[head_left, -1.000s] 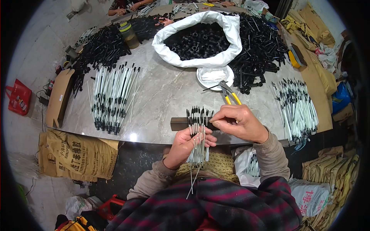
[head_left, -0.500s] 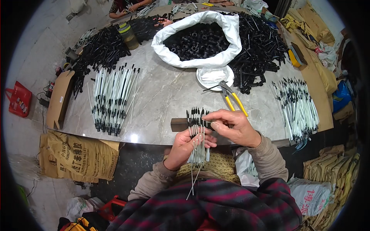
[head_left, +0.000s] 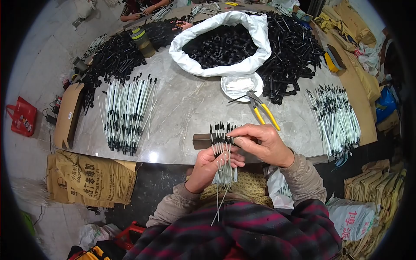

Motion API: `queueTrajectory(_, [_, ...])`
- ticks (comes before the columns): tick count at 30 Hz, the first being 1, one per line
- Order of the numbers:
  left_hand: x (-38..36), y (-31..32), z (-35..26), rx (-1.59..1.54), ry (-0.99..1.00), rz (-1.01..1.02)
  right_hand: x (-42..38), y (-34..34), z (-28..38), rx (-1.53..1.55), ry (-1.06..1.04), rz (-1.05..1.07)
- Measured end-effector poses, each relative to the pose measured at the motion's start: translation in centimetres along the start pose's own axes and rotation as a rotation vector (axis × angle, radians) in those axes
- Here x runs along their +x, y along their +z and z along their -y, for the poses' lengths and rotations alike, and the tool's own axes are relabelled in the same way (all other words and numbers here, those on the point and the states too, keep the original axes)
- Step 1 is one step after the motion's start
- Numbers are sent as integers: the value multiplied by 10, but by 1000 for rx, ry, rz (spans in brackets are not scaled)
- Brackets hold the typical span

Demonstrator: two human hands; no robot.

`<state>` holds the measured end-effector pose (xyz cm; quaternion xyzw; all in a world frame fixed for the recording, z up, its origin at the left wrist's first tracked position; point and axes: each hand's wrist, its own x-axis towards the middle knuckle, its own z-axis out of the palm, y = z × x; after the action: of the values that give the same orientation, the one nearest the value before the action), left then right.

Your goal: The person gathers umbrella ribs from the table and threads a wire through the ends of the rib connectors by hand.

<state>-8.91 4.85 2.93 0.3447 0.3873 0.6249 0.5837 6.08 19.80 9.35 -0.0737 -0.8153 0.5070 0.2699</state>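
Observation:
My left hand [head_left: 208,167] grips a bundle of thin white rods with black tips [head_left: 222,149], held upright at the near table edge. My right hand [head_left: 260,145] pinches the black tip of one rod near the top of that bundle. The rods' lower ends hang down over my lap. A dark rectangular block [head_left: 203,140] lies on the table just behind the bundle.
Yellow-handled pliers [head_left: 263,112] lie beyond my right hand, beside a white bowl [head_left: 241,85]. A white sack of black parts [head_left: 223,43] stands mid-table amid heaps of black pieces. Finished rod piles lie at the left [head_left: 128,112] and right [head_left: 336,121]. Other people's hands work at the far edge.
My right hand has slid left, closing onto the top of the bundle. The pliers behind it are now uncovered. The left hand keeps its hold.

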Motion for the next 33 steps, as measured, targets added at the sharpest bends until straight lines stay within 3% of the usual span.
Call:
queueTrajectory(6, [-1, 1, -3, 42, -22, 19, 6, -11, 10, 59, 123, 126])
queueTrajectory(21, [0, -1, -3, 43, -43, 45, 15, -19, 9, 87, 113, 228])
queueTrajectory(24, [0, -2, -3, 43, -45, 75, 16, -16, 3, 95, 13, 189])
queueTrajectory(30, [0, -3, -6, 49, -49, 100, 15, -17, 6, 114, 120, 213])
queueTrajectory(33, [0, -4, -6, 26, -35, 113, 16, -14, 1, 127, -4, 192])
